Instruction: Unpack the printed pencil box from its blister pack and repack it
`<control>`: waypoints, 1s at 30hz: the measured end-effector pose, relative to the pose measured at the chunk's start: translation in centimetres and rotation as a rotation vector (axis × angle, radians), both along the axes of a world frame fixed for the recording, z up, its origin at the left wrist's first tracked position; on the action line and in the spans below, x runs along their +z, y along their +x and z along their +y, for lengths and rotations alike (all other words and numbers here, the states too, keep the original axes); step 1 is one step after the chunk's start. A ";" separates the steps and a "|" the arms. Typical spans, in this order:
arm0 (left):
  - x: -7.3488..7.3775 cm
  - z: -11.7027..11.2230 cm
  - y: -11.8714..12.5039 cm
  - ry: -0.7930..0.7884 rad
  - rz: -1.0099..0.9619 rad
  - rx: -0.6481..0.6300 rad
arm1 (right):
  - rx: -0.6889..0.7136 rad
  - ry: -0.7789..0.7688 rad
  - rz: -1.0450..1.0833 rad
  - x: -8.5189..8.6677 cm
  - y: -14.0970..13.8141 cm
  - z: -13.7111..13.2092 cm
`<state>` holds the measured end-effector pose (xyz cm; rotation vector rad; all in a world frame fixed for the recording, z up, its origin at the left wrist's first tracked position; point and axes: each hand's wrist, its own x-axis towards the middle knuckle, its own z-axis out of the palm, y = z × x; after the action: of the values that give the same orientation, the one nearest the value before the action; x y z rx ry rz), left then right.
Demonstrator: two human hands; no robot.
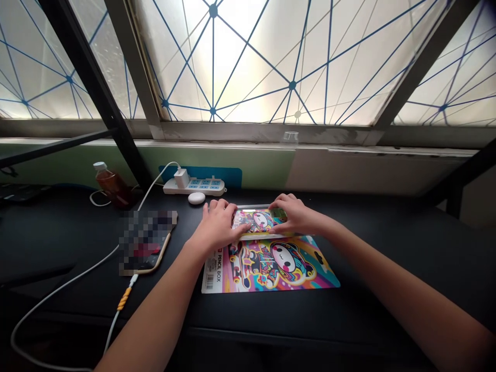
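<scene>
A flat pencil box (258,221) with a bright cartoon print lies on the black desk, its surface glossy with a clear wrapper or lid. My left hand (219,225) grips its left end, fingers spread over the top. My right hand (296,214) covers its right end, fingers curled over the far edge. Below it lies a colourful printed card (271,266) with the same cartoon, the words "PENCIL BOX" and a barcode at its left. The box overlaps the card's top edge.
Left of my left hand lies a phone (147,243), pixelated, with a white cable (73,279) at its lower end. Behind stand a white power strip (194,186) with a plugged-in charger, a small white round object (196,198) and an amber drink bottle (111,185).
</scene>
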<state>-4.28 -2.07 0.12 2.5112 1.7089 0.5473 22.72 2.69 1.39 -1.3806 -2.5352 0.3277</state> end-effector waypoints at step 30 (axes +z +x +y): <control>-4.2 -11.9 -2.8 -0.083 -0.405 0.038 | 0.285 0.371 0.123 -4.3 4.9 -14.4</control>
<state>-7.10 -14.00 -4.12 2.1287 1.5888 0.8947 27.58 -11.69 -2.94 -0.8413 -2.5238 -0.0137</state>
